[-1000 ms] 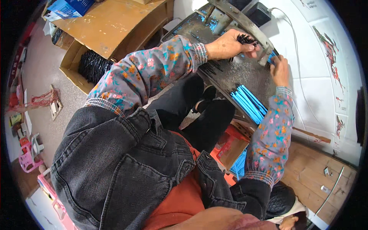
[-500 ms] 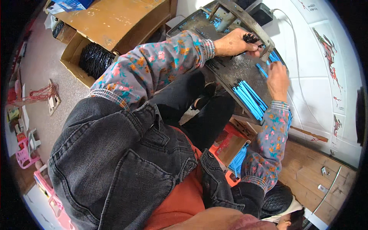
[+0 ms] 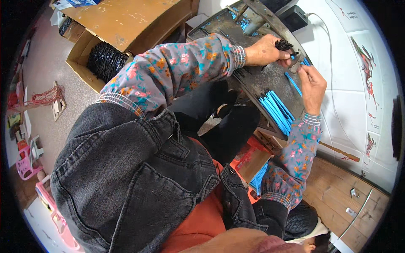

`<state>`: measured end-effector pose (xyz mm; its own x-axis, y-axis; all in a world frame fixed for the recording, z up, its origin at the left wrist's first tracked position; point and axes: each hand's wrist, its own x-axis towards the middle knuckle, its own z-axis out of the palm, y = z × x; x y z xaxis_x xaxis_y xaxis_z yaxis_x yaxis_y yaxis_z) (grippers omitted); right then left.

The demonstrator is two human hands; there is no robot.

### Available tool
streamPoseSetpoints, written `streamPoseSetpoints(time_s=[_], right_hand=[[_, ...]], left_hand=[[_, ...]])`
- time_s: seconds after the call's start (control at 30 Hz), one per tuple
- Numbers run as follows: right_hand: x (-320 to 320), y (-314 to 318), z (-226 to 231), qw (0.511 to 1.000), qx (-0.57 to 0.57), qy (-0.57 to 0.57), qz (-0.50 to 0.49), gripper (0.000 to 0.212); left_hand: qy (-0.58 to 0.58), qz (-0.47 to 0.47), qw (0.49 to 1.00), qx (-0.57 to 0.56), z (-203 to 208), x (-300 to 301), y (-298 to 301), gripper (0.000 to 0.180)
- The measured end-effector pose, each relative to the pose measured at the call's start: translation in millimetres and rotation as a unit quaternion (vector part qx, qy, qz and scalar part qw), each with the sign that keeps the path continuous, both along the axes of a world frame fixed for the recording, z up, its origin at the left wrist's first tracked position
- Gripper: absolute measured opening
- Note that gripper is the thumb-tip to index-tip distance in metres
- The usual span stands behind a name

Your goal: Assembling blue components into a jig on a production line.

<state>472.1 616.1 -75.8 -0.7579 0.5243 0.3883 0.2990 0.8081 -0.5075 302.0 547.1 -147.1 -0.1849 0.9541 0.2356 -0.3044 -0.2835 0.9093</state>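
My left hand (image 3: pixel 265 51) is closed around a bunch of small black pieces (image 3: pixel 284 44), their ends sticking out above the fingers. A bit of blue shows at its fingertips. Close by on the right, my right hand (image 3: pixel 313 86) is pinched beside the worn metal tip (image 3: pixel 297 61) of a bench press; what lies between its fingers is mostly hidden. A loose blue stick (image 3: pixel 293 83) lies on the dark metal bench just below the right fingers. Nearer me, a pile of blue sticks (image 3: pixel 274 110) with black ends rests at the bench edge.
Blue scraps (image 3: pixel 244 24) lie around the press post. A cardboard box (image 3: pixel 80 65) of thin black pieces stands left by a brown wooden table (image 3: pixel 122 23). More blue sticks (image 3: pixel 258 179) sit in a box below the bench. A black adapter (image 3: pixel 294 19) with a cable is by the wall.
My right hand has moved up from the loose blue stick to the metal tip, nearer my left hand. My left hand, still holding the black pieces, has shifted slightly right.
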Motion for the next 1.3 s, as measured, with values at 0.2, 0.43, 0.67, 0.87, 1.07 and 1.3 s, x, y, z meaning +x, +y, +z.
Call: streamPoseSetpoints(time_s=[0.2,0.43,0.67,0.87,1.07,1.3], right_hand=[[6.7,-7.2,-14.5,0.934,-0.326,0.113,-0.093,0.011],[-3.1,8.5,-8.1,0.998,-0.054,0.004,0.014,0.011],[29.6,9.4,-16.4,0.978,-0.201,-0.051,-0.023,0.014],[39.6,11.3,-32.7,0.968,0.183,-0.172,-0.026,0.018],[23.1,1.0,-22.2,0.993,0.093,-0.038,-0.062,0.018],[-5.7,-28.0,-11.1,0.929,-0.335,0.115,-0.109,0.013]], left_hand=[[-0.023,0.002,1.000,-0.007,2.9,2.3,0.0,0.014],[-0.032,0.007,0.999,-0.008,-3.0,-1.6,-1.6,0.014],[0.058,0.005,0.998,0.024,-3.9,-9.3,0.1,0.014],[0.075,-0.025,0.997,0.025,8.0,-2.7,-6.6,0.018],[0.126,-0.014,0.990,0.055,9.8,-9.1,-10.3,0.014],[0.090,-0.004,0.996,0.023,7.1,-5.9,-2.1,0.014]])
